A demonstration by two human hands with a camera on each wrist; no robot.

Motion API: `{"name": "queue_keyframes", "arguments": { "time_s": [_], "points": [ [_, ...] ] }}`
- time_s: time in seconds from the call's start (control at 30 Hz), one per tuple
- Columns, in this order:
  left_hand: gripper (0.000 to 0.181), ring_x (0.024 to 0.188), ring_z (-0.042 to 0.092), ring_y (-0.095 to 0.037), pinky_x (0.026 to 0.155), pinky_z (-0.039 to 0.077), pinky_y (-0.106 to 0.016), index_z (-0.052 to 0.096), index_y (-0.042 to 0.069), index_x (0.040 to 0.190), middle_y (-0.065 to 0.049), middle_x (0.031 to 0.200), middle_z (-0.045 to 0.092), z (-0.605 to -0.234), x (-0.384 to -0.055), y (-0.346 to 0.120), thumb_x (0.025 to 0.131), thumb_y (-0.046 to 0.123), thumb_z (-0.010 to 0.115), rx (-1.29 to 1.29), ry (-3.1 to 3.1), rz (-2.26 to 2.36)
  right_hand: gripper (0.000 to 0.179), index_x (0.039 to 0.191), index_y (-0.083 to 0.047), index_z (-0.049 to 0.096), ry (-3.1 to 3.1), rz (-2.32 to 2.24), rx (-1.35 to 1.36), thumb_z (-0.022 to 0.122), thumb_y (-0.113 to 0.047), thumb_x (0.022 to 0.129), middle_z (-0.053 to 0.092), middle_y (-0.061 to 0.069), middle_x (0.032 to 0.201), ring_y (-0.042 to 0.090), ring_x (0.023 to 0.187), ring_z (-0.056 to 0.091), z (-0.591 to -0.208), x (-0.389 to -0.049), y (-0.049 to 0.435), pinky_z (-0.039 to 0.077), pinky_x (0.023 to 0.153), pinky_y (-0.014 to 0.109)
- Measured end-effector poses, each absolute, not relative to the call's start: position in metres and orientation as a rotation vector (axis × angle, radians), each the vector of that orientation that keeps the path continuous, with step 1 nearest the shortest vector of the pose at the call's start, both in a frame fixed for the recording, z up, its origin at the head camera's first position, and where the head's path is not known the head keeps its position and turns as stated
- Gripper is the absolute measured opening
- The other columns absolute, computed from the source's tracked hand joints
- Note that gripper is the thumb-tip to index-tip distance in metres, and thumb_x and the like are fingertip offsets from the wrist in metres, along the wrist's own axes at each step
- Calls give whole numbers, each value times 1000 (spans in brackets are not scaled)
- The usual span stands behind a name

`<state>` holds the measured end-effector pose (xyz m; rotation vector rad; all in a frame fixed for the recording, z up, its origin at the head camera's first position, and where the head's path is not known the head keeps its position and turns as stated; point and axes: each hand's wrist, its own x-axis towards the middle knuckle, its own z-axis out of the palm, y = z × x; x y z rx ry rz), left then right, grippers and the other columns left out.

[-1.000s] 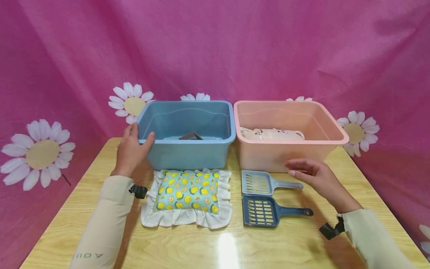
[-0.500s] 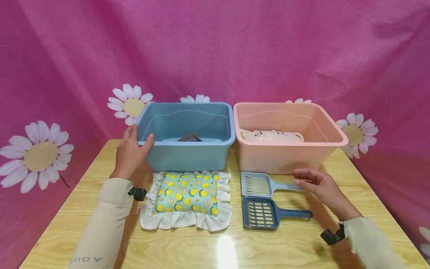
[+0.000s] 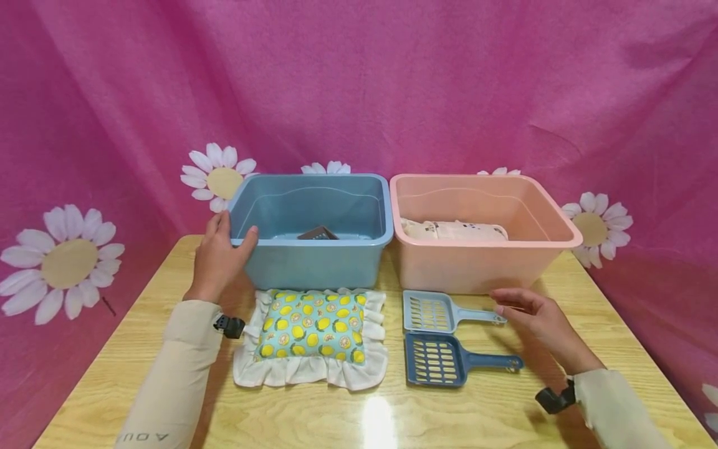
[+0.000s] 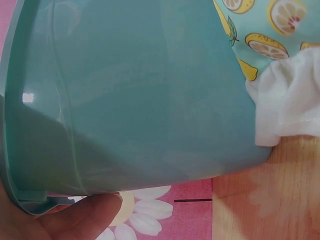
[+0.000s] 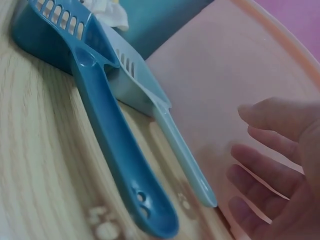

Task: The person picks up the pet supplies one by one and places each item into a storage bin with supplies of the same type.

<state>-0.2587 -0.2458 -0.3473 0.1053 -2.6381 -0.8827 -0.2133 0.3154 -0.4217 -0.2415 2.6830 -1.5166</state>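
Note:
My left hand [image 3: 217, 262] grips the front left corner of the blue plastic bin [image 3: 314, 265], thumb over the front rim and fingers along the side. In the left wrist view, fingers [image 4: 92, 215] reach past the rim lip. Hovering by the handle end of a light blue slotted litter scoop [image 3: 477, 316] is my right hand [image 3: 541, 324], fingers loosely bent and holding nothing. The right wrist view shows its fingers [image 5: 270, 167] apart from that handle. A dark blue litter scoop [image 3: 488, 360] lies just in front, its handle also pointing right.
A pink bin [image 3: 465, 265] beside the blue one holds a pale printed cloth bundle [image 3: 454, 231]. Inside the blue bin lies a brown slotted piece [image 3: 318, 233]. A lemon-print pillow [image 3: 311, 327] with white ruffles rests on the wooden table [image 3: 303, 415]. A pink daisy curtain [image 3: 359, 87] hangs behind.
My right hand has shifted slightly right and down, towards the light blue scoop's handle end. The left hand keeps its hold on the blue bin's corner.

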Motion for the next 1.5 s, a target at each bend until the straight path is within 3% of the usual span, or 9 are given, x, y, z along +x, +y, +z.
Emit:
{"name": "queue_keyframes", "arguments": {
  "time_s": [0.23,0.63,0.9,1.5],
  "points": [
    [83,128,39,-49,96,36,-68,17,7,154,-18,156,21,-349,-259,-246,94,56,45,103,-2640,-878,47,130,-3,57,2623,-1579,-243,64,-31,93,61,11,125,0,102,60,-428,-213,314,49,82,16],
    [84,128,39,-48,95,37,-68,18,7,154,-17,156,22,-350,-260,-246,93,57,45,119,-2636,-882,54,132,-9,56,2628,-1487,-106,64,-42,91,57,15,132,-1,103,56,-438,-218,319,45,83,12],
    [83,128,40,-48,95,38,-67,18,7,154,-18,156,22,-349,-259,-247,93,56,46,119,-2629,-886,55,133,-5,55,2586,-1552,-120,65,-39,91,59,16,130,-1,102,58,-440,-218,320,46,83,13],
    [82,126,41,-49,96,38,-67,18,7,154,-19,155,23,-350,-259,-248,93,55,46,114,-2626,-881,55,134,-10,56,2527,-1551,-178,68,-39,88,56,10,135,4,113,52,-452,-223,316,40,90,12]
  ]
}}
